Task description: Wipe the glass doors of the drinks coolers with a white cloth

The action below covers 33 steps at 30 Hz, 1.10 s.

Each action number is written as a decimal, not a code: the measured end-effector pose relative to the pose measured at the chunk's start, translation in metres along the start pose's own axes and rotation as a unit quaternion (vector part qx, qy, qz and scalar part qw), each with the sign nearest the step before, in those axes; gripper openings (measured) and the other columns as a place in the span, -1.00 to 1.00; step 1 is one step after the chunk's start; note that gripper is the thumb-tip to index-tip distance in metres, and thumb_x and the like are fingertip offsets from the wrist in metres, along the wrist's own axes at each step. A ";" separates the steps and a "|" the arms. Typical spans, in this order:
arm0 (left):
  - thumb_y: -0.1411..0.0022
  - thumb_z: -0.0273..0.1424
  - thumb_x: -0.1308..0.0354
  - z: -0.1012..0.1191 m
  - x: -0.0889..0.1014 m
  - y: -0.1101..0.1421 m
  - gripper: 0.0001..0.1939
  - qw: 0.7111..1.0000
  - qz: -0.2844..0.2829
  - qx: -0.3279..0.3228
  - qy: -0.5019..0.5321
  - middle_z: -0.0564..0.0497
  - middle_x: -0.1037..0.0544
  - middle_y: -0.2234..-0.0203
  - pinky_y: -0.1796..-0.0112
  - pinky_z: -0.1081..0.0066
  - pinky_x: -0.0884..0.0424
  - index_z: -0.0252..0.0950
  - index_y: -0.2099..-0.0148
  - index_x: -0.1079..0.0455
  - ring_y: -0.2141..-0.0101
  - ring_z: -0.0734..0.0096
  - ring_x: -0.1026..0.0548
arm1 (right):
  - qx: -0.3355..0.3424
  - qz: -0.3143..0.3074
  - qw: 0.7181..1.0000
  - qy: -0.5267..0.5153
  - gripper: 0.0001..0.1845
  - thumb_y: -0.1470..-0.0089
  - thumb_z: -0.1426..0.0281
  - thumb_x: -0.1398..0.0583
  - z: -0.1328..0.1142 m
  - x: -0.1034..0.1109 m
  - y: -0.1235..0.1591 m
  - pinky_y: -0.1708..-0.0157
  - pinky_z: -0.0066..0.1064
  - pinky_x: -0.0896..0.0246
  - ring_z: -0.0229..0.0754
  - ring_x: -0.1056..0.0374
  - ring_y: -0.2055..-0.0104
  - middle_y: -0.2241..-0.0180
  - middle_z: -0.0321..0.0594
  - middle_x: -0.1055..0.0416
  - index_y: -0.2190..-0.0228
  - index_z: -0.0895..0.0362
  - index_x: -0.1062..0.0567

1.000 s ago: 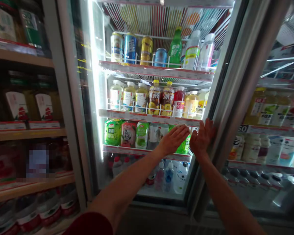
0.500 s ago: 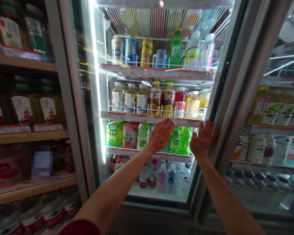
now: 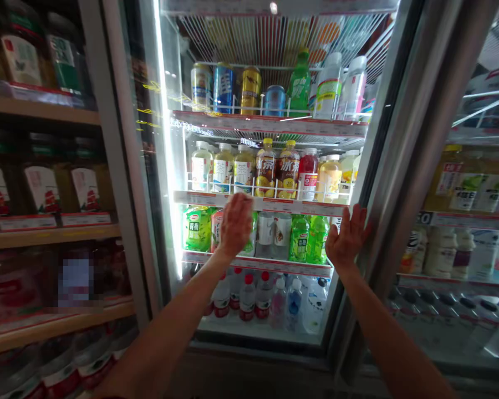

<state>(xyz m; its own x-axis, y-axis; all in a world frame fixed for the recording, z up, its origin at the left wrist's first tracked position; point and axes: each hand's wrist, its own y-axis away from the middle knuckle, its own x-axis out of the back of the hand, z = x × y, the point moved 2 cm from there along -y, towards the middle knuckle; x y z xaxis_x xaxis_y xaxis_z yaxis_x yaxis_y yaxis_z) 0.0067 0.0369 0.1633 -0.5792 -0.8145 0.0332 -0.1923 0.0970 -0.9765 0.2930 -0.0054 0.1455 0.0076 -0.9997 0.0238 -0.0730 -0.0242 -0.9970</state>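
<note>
My left hand (image 3: 235, 224) is raised before the lit drinks cooler, fingers together and blurred by motion. A small pale edge shows by its fingertips; what lies under the palm is hidden. Behind it are the shelf's price strip (image 3: 274, 203) and a partly covered red-labelled bottle (image 3: 216, 228). My right hand (image 3: 347, 235) is spread flat with nothing in it, against the right side of the glass door (image 3: 360, 166) by its metal frame. Green bottles (image 3: 301, 238) stand behind the glass to its left. Reflections lie over the pane.
Cans (image 3: 223, 86) and bottles fill the upper shelf; tea bottles (image 3: 266, 169) line the one below. Red-capped bottles (image 3: 247, 299) stand at the bottom. A second cooler door (image 3: 461, 249) is at right, and wooden shelves (image 3: 50, 233) with bottles are at left.
My left hand has swept to the left across the front of the cooler, uncovering white-labelled bottles. My right hand has stayed at the door's right side.
</note>
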 end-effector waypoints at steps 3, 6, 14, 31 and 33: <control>-0.28 -0.43 0.15 -0.043 0.021 0.010 -0.52 0.983 0.101 0.147 -0.042 -0.21 0.02 -0.23 -0.19 0.09 0.03 -0.40 -0.23 0.01 -0.24 0.18 0.12 | -0.001 -0.004 1.000 0.003 -0.36 -0.11 0.29 0.03 -0.006 -0.001 0.000 -0.17 0.11 0.29 0.05 0.29 -0.30 -0.23 0.11 0.08 -0.18 0.24 0.01; -0.25 -0.44 0.12 -0.019 0.012 0.009 -0.49 0.995 0.061 0.074 -0.025 -0.19 0.02 -0.23 -0.17 0.07 -0.01 -0.36 -0.24 0.04 -0.24 0.16 0.12 | 0.043 -0.015 0.999 -0.020 -0.38 -0.11 0.29 0.04 -0.027 -0.002 0.000 -0.18 0.08 0.30 0.02 0.27 -0.30 -0.23 0.08 0.08 -0.18 0.23 -0.01; -0.23 -0.46 0.08 -0.049 0.029 0.028 -0.53 1.000 0.003 0.014 -0.003 -0.14 -0.10 -0.19 -0.14 0.10 -0.12 -0.26 -0.20 -0.06 -0.21 0.18 0.00 | 0.084 -0.011 0.996 -0.033 -0.43 -0.09 0.34 0.00 -0.057 -0.005 0.002 -0.21 -0.04 0.33 -0.07 0.15 -0.28 -0.20 -0.05 -0.05 -0.15 0.12 -0.10; -0.24 -0.46 0.09 -0.077 0.036 0.021 -0.46 0.980 0.108 0.154 -0.069 -0.15 0.09 -0.25 -0.18 0.06 0.01 -0.34 -0.25 0.05 -0.24 0.17 0.13 | 0.082 0.010 0.996 -0.041 -0.47 -0.09 0.37 -0.01 -0.056 -0.005 0.003 -0.20 -0.02 0.28 -0.05 0.12 -0.27 -0.18 -0.03 -0.09 -0.12 0.14 -0.16; -0.23 -0.45 0.08 -0.053 0.025 0.018 -0.46 0.992 0.068 0.101 -0.043 -0.15 0.07 -0.25 -0.17 0.07 0.00 -0.33 -0.25 0.03 -0.24 0.16 0.14 | 0.079 0.003 0.996 -0.047 -0.47 -0.09 0.37 0.00 -0.056 -0.005 0.003 -0.20 -0.02 0.30 -0.05 0.13 -0.27 -0.19 -0.04 -0.07 -0.12 0.14 -0.15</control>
<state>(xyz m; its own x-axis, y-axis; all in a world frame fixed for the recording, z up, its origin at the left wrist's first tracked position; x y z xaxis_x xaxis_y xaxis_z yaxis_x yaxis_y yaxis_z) -0.0531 0.0483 0.1577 -0.5180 -0.8481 -0.1111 0.0506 0.0992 -0.9938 0.2373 -0.0005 0.1462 0.1013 -0.9947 0.0173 0.0847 -0.0087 -0.9964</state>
